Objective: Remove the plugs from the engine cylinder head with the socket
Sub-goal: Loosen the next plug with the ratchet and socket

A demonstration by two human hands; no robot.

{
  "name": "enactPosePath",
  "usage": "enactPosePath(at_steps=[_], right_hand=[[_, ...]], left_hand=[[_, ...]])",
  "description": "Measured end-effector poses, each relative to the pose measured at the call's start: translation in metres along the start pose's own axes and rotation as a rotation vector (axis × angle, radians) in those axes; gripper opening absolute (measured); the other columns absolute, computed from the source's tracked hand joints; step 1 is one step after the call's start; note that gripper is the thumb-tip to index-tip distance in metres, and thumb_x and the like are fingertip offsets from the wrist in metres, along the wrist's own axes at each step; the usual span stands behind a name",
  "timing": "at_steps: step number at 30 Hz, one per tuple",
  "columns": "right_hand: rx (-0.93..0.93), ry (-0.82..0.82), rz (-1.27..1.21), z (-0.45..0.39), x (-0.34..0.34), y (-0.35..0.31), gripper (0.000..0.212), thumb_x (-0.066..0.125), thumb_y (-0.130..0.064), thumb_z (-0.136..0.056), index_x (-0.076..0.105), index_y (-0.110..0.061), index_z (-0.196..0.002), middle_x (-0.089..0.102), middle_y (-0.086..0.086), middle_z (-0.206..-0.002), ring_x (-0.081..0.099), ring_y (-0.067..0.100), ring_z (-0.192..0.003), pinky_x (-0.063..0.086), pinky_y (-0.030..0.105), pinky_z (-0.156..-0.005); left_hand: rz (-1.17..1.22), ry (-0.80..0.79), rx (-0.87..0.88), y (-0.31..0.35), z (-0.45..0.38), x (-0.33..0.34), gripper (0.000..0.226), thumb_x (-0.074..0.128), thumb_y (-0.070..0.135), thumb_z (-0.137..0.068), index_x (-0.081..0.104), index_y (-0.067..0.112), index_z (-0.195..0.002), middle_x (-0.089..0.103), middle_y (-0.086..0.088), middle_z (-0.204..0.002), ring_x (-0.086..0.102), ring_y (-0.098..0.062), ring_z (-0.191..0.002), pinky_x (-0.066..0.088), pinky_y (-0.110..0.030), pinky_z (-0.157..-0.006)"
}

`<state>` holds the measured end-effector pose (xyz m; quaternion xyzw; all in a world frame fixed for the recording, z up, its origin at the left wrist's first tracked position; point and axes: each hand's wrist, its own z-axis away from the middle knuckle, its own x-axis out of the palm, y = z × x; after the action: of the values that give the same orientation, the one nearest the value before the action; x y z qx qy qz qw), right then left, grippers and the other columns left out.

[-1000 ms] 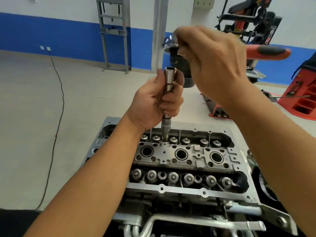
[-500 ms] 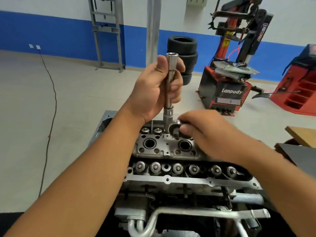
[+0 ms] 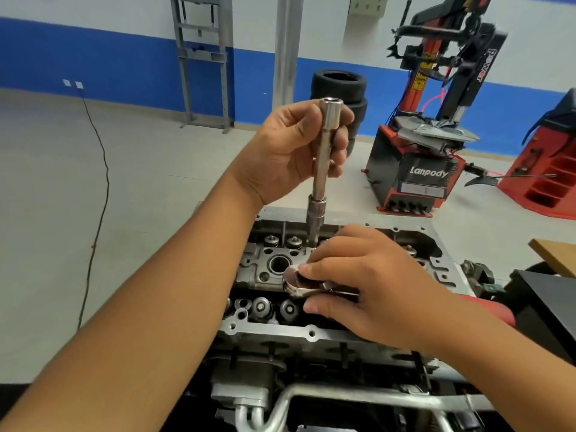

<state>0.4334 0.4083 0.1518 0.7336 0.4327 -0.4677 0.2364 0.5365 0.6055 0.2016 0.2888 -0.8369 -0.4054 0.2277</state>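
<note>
The grey engine cylinder head [image 3: 268, 330] lies in front of me, with one open plug well [image 3: 278, 264] showing at its left. My left hand [image 3: 290, 151] grips a long chrome socket extension [image 3: 322, 169] held upright above the head. Its socket end [image 3: 314, 213] hangs near the head's far edge. My right hand [image 3: 367, 288] rests low over the middle of the head and holds the chrome head of a ratchet wrench [image 3: 299, 285]. The wrench's red handle [image 3: 495, 310] runs off to the right behind my wrist. No plug is visible.
A metal pipe and bracket [image 3: 343, 397] cross below the head. A red tyre changer [image 3: 420, 169] and stacked tyres [image 3: 339, 98] stand on the floor behind. A red cabinet [image 3: 548, 179] is at far right, a wooden board edge [image 3: 551, 254] and a dark surface [image 3: 548, 294] at right.
My right hand came down from above the extension with the ratchet and now lies on the cylinder head. My left hand lifted the extension and socket higher.
</note>
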Motion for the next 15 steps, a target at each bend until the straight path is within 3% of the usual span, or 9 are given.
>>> enactPosePath(at_steps=[4,9,12,15], right_hand=[[-0.032,-0.043,-0.092,0.003,-0.003,-0.001,0.028,0.079,-0.034,-0.092,0.079,-0.018,-0.115,0.075,-0.005,-0.109,0.064,0.021,-0.091,0.053,0.041,-0.078],[-0.081,0.014,-0.207,0.014,0.000,-0.013,0.009,0.077,-0.011,-0.093,0.079,-0.012,-0.102,0.073,-0.003,-0.096,0.063,0.018,-0.086,0.052,0.035,-0.073],[-0.119,0.004,-0.141,0.018,0.008,-0.020,0.014,0.075,-0.012,-0.095,0.076,-0.013,-0.109,0.069,0.000,-0.108,0.061,0.019,-0.094,0.052,0.035,-0.078],[-0.022,0.002,-0.119,0.017,0.006,-0.019,0.018,0.075,-0.025,-0.096,0.075,-0.015,-0.111,0.064,-0.003,-0.112,0.059,0.016,-0.100,0.051,0.031,-0.084]], left_hand=[[0.101,-0.114,0.010,-0.007,0.005,-0.008,0.035,0.054,0.016,-0.103,0.057,0.000,-0.134,0.065,-0.010,-0.102,0.064,-0.023,-0.086,0.057,-0.042,-0.079],[0.136,-0.184,0.017,-0.008,0.012,-0.014,0.031,0.064,0.013,-0.100,0.064,0.002,-0.129,0.070,-0.009,-0.102,0.067,-0.022,-0.087,0.057,-0.042,-0.080],[0.168,-0.171,0.019,-0.009,0.013,-0.015,0.030,0.064,0.012,-0.100,0.064,0.003,-0.129,0.070,-0.010,-0.103,0.068,-0.023,-0.088,0.058,-0.042,-0.080],[0.177,-0.161,0.025,-0.010,0.014,-0.015,0.030,0.060,0.012,-0.102,0.063,0.002,-0.131,0.070,-0.010,-0.105,0.068,-0.023,-0.089,0.058,-0.042,-0.081]])
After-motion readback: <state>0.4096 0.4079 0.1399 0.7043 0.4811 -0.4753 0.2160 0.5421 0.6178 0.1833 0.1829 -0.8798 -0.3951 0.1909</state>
